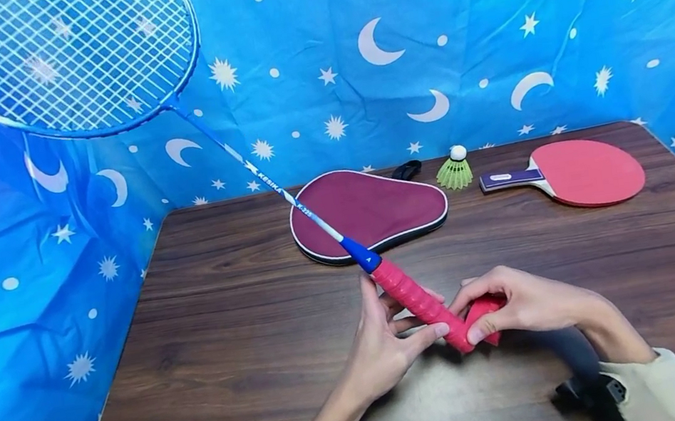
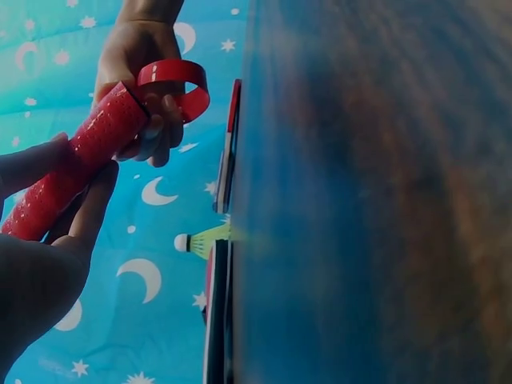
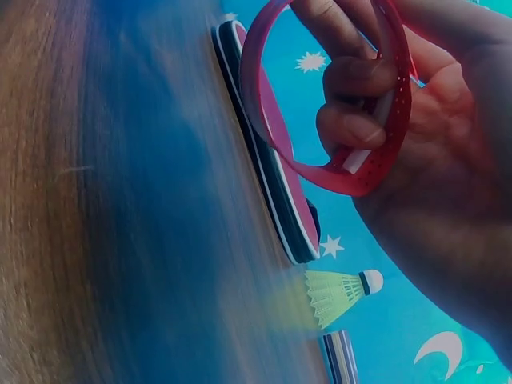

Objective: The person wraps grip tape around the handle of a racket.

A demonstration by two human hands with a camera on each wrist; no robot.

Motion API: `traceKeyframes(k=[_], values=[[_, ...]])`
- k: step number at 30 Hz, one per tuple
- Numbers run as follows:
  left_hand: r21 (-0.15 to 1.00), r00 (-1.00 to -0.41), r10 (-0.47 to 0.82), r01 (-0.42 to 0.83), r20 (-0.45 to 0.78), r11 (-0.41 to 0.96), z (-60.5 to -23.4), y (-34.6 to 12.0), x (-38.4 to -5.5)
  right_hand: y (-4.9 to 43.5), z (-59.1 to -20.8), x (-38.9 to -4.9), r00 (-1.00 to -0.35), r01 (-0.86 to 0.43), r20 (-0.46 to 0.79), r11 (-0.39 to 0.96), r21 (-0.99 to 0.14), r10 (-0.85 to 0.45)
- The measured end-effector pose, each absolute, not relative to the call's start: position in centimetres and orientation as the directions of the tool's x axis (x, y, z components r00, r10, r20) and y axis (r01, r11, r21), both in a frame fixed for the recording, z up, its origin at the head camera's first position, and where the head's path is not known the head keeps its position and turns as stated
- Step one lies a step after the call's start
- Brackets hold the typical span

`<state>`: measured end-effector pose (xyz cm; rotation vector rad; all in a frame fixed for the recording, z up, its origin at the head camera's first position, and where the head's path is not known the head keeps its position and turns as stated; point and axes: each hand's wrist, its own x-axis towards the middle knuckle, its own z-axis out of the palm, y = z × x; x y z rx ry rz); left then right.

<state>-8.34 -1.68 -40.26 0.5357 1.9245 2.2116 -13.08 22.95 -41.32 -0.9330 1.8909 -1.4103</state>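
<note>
A blue and white badminton racket slants across the head view, its strung head at the upper left. Red grip tape covers its handle in overlapping turns. My left hand holds that handle between thumb and fingers, above the table. At the butt end, my right hand pinches the tape with its thumb and fingers. A loose length of red tape curls in a loop by the right hand in the left wrist view. The same loop hangs around the right fingers in the right wrist view.
Behind the hands lie a maroon paddle case, a yellow-green shuttlecock and a red table tennis paddle on the dark wooden table. A blue cloth with moons and stars hangs around the table.
</note>
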Motion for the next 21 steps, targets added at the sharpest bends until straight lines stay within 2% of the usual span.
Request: traceKeyframes(k=[8,16,21], values=[[0.979,-0.921,0.352,0.115,0.169,-0.171,-40.67,-1.42,-8.33,23.22,-41.24,-13.20,-0.597,-0.179,-0.064,0.210,-0.961,-0.800],[0.960,-0.910,0.373,0.080,0.181,-0.270,-40.76,-1.42,-8.25,23.40,-40.93,-13.13,-0.694,-0.261,-0.002,0.254,-0.931,-0.720],[0.946,-0.904,0.374,0.090,0.209,-0.312,-40.86,-1.45,-8.24,23.43,-40.94,-13.19,-0.716,-0.308,0.042,0.261,-0.915,-0.697]])
